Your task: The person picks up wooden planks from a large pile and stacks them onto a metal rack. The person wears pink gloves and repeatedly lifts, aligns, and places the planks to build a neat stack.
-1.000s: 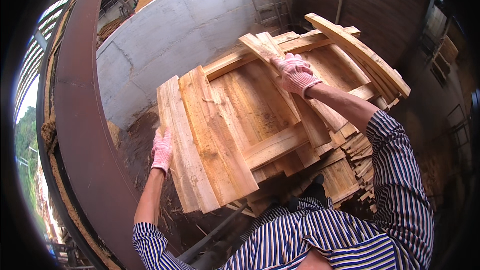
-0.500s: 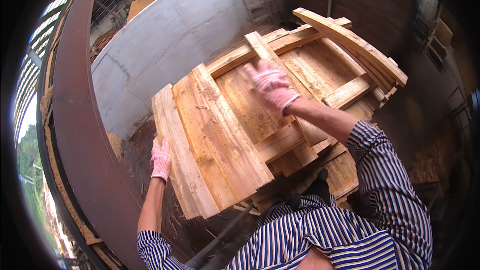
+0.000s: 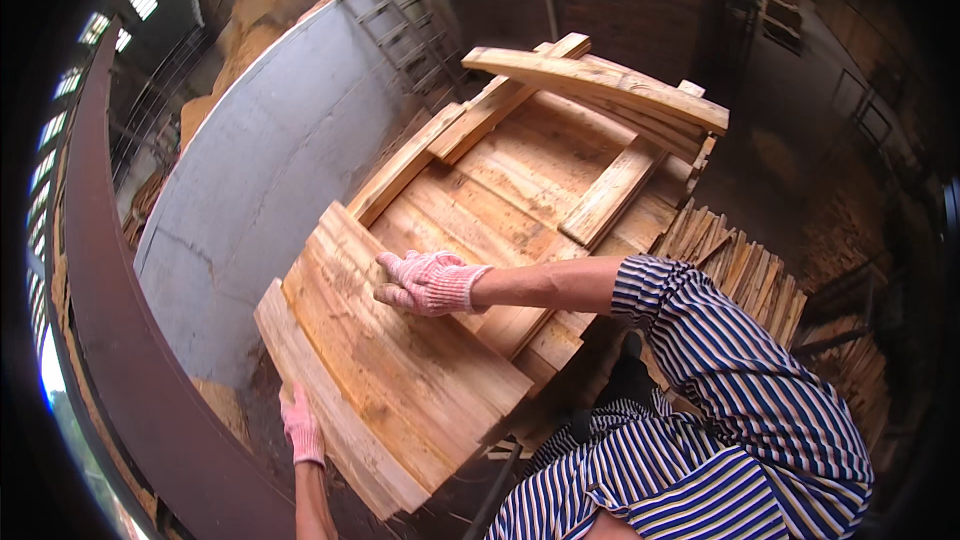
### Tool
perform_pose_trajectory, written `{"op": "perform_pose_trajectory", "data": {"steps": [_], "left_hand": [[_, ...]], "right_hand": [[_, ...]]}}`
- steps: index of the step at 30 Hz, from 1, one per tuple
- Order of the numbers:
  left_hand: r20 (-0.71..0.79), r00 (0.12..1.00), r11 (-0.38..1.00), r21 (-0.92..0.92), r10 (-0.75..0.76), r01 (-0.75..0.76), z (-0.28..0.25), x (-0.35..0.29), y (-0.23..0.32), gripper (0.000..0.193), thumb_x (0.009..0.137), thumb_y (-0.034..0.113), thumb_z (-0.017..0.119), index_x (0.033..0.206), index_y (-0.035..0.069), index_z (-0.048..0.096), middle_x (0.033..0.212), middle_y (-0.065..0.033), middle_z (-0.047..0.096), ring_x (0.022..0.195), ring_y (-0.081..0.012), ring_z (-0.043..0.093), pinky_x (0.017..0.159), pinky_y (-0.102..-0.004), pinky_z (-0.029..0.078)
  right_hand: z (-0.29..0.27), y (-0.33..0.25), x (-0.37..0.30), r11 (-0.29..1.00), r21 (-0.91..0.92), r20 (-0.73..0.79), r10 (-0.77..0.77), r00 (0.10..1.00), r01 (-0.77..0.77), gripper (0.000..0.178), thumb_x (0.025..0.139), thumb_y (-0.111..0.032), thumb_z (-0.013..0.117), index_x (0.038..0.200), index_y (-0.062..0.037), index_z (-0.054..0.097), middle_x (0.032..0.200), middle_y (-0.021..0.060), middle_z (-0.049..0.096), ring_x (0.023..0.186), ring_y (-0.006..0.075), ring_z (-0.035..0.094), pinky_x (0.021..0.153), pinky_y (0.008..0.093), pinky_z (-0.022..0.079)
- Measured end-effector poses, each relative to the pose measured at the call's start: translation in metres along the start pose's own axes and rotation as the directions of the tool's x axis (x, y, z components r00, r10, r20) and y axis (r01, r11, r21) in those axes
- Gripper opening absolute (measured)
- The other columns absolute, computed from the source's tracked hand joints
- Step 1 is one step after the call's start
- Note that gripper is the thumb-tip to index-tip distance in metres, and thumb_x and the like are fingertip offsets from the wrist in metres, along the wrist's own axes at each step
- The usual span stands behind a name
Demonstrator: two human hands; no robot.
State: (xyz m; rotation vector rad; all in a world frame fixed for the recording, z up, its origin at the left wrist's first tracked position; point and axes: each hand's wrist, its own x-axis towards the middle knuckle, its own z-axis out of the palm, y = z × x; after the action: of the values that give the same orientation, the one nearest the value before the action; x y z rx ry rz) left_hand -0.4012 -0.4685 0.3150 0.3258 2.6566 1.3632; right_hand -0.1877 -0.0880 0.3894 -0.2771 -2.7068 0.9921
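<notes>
My left hand (image 3: 302, 427), in a pink knitted glove, grips the outer edge of a long pale wooden board (image 3: 330, 390). This board lies side by side with wider boards (image 3: 400, 365) at the near left of the pile, their ends jutting toward me. Over these boards is my right hand (image 3: 430, 282), also in a pink glove, thumb apart and fingers loosely bent, with nothing visible in it. Its forearm crosses a recessed layer of planks (image 3: 500, 175). Crosspieces (image 3: 612, 192) and a thick beam (image 3: 600, 85) lie on top farther back.
A curved grey wall (image 3: 260, 150) stands behind the pile, with a ladder (image 3: 395, 30) at its far end. A brown steel beam (image 3: 110, 270) runs along my left. Stacked narrow slats (image 3: 745, 265) lie right of the pile. My dark shoe (image 3: 630, 365) is beside the pile.
My view has shifted. My right hand has moved back toward me and left, from the middle of the pile onto the near boards. The narrow plank beside it no longer shows there.
</notes>
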Motion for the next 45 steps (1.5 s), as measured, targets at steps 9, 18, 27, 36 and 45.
{"op": "perform_pose_trajectory", "data": {"steps": [9,18,27,36,45], "left_hand": [[-0.038,0.997,0.997,0.013,-0.07,0.071,0.0,0.002,-0.001,0.063,0.101,0.05,0.052,0.147,0.006,0.044,0.135,-0.0161,0.06,0.118,-0.0295,0.059,0.1,-0.0381,0.046],[-0.081,0.991,0.991,0.07,-0.107,0.113,-0.022,-0.024,0.019,0.064,0.102,0.048,0.051,0.145,0.0,0.046,0.142,-0.0173,0.055,0.125,-0.0308,0.055,0.104,-0.0365,0.043],[-0.037,0.998,0.998,-0.011,-0.057,0.056,0.007,-0.014,0.03,0.062,0.102,0.043,0.054,0.146,0.0,0.045,0.135,-0.0164,0.06,0.118,-0.0278,0.06,0.1,-0.0362,0.046],[-0.056,0.996,0.997,0.047,-0.065,0.067,-0.002,-0.018,0.01,0.057,0.104,0.041,0.05,0.143,-0.001,0.046,0.137,-0.0176,0.058,0.122,-0.0285,0.057,0.103,-0.0373,0.044],[-0.036,0.998,0.998,-0.036,-0.05,0.049,-0.015,-0.019,0.016,0.06,0.103,0.041,0.052,0.146,0.0,0.043,0.143,-0.0155,0.055,0.126,-0.0274,0.054,0.105,-0.036,0.042]], "right_hand": [[-0.274,0.207,-0.001,0.565,-0.595,-0.401,0.408,0.82,-0.571,0.041,0.097,-0.023,0.05,0.138,-0.0267,0.055,0.134,0.0218,0.056,0.127,0.0388,0.054,0.1,0.0542,0.045],[-0.158,0.1,0.012,0.809,-0.576,-0.061,0.102,0.993,-0.119,0.044,0.09,-0.03,0.059,0.133,-0.0244,0.06,0.107,0.0201,0.064,0.087,0.0341,0.069,0.072,0.047,0.057],[-0.038,0.026,0.049,0.993,-0.115,0.139,0.023,0.99,-0.007,0.043,0.1,-0.046,0.048,0.122,-0.0117,0.062,0.119,0.0301,0.058,0.105,0.0461,0.063,0.087,0.051,0.054],[-0.227,0.205,0.029,0.45,-0.658,-0.467,0.385,0.796,-0.604,0.041,0.1,-0.032,0.051,0.138,-0.0165,0.055,0.126,0.0213,0.06,0.116,0.0333,0.06,0.095,0.0471,0.049],[-0.206,0.169,0.023,0.764,-0.622,-0.066,0.168,0.984,-0.172,0.051,0.073,-0.023,0.067,0.124,-0.0228,0.064,0.093,0.0129,0.066,0.074,0.0253,0.066,0.059,0.0423,0.056]]}}
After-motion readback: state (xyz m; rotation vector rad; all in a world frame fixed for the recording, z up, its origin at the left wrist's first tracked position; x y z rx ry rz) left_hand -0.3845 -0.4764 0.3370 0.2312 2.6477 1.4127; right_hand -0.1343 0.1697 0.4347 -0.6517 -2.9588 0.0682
